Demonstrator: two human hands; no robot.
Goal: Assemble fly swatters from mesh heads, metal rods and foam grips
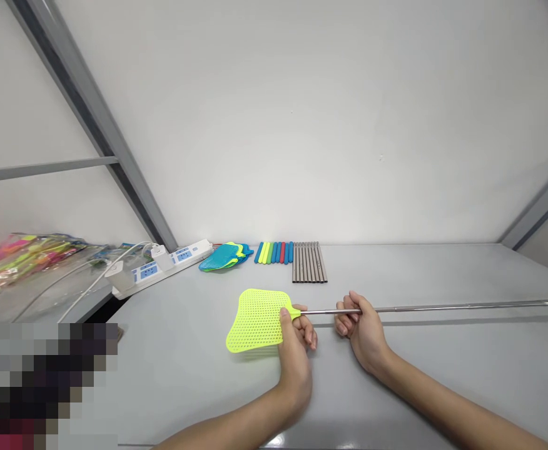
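A fly swatter with a yellow-green perforated head is held level just above the grey table. My left hand pinches the neck of its head, thumb on top. Wrapped round the thin metal telescopic rod is my right hand, a short way right of the left one. The rod is drawn out long and runs to the right edge of the view, where a bit of yellow-green shows at its end.
Behind lie a stack of blue and yellow-green swatter heads, a row of coloured handle grips and a row of metal tubes. A white power strip with cables and bagged colourful items are at left.
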